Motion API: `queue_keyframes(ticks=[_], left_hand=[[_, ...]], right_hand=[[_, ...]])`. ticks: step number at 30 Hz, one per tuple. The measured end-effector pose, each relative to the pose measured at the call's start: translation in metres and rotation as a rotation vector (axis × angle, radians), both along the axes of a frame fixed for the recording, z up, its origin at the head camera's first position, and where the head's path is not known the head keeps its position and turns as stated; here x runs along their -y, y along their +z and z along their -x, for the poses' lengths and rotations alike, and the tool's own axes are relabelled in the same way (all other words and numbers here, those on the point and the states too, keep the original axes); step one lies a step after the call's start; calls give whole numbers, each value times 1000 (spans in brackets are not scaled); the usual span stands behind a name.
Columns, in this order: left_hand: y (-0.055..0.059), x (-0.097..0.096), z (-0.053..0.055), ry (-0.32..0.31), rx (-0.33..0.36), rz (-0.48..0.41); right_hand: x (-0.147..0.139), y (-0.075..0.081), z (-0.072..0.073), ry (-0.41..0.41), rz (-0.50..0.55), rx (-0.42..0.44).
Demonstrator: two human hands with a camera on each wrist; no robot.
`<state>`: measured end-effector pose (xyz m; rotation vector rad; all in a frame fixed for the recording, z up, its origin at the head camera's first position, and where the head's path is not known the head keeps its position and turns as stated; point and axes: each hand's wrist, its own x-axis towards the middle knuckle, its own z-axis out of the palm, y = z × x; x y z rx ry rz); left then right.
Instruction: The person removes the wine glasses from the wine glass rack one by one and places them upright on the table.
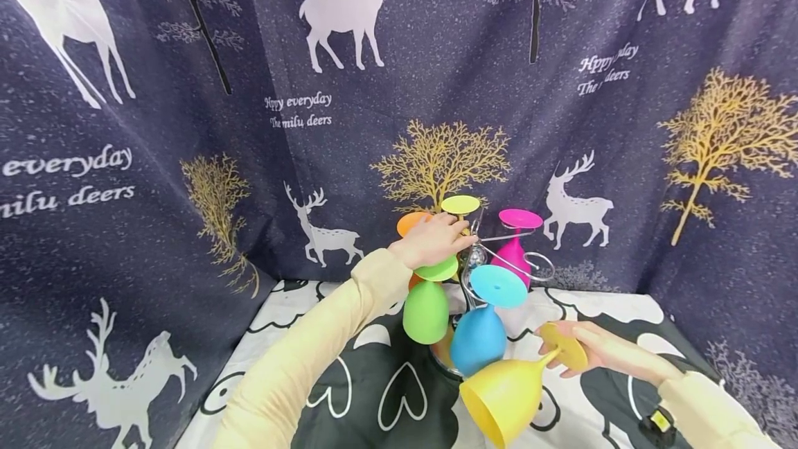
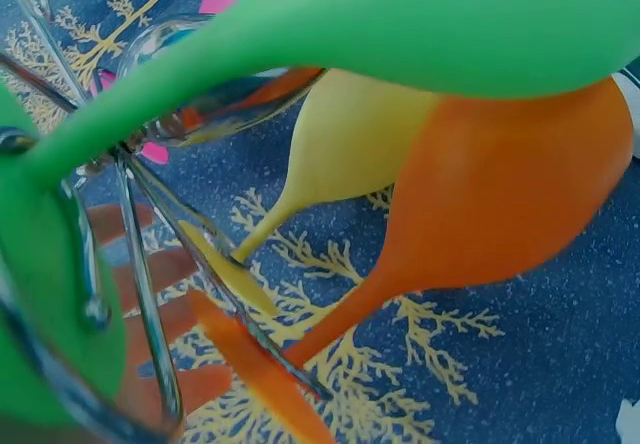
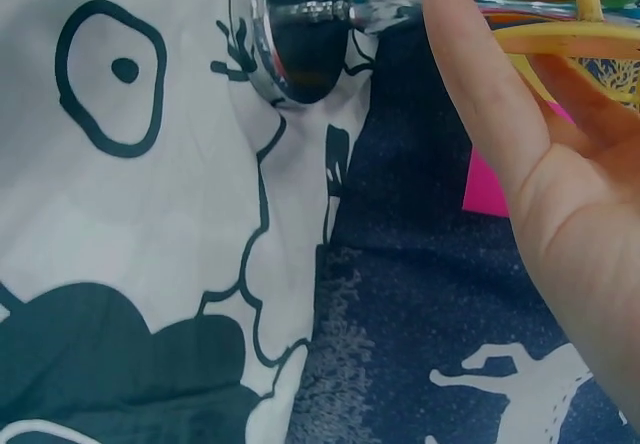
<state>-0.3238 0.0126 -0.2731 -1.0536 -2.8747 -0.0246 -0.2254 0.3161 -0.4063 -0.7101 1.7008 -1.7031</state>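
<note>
Right hand (image 1: 609,352): fingers clamped on the flat foot of the yellow goblet (image 1: 519,385), a hold that probably serves to keep stem and bowl clear of the hand

Yellow goblet: in the air at the near right of the metal rack (image 1: 476,256), tilted, its mouth pointing down and to the left; the bowl overlaps the blue goblet (image 1: 479,342) in the head view, and I cannot tell whether they touch

Left hand (image 1: 433,238): at the top of the rack, fingers spread apart among the wire arms; the thumb is hidden, so I cannot tell whether they close on metal; perhaps there to steady the rack

Feet round the left hand: green goblet (image 1: 426,314) just below it, orange goblet (image 1: 411,222) and pale yellow goblet (image 1: 460,204) just beyond, so the hand has little room between them

Hanging goblets: bowl down, feet up at the wire arms, most likely because a wide foot cannot slip through where the thin stem can pass

Wire loop (image 1: 553,269): bare, between the feet of the magenta goblet (image 1: 512,260) and the blue one

Metal rack: upright, goblets spread round its post, which likely helps it balance

Tabletop (image 1: 349,404): under a black and white patterned cloth, carrying the rack

Curtain (image 1: 374,106): dark, printed with deer and trees, hung behind everything
</note>
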Motion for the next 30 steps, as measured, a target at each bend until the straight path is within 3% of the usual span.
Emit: queue_keyframes(ticks=[11,14,20,25,30], left_hand=[[5,25,-11,-150,-227,-187],[5,28,-16,-245,-321,-259],[4,27,-37,-515,-486,-404],[4,25,-53,-635,-569,-373],[2,23,-59,-720,-595,-336]], right_hand=[[7,0,-1,35,57,75],[7,0,-1,28,54,82],[8,0,-1,41,68,98],[11,-1,-1,38,81,114],[17,0,0,20,71,127]])
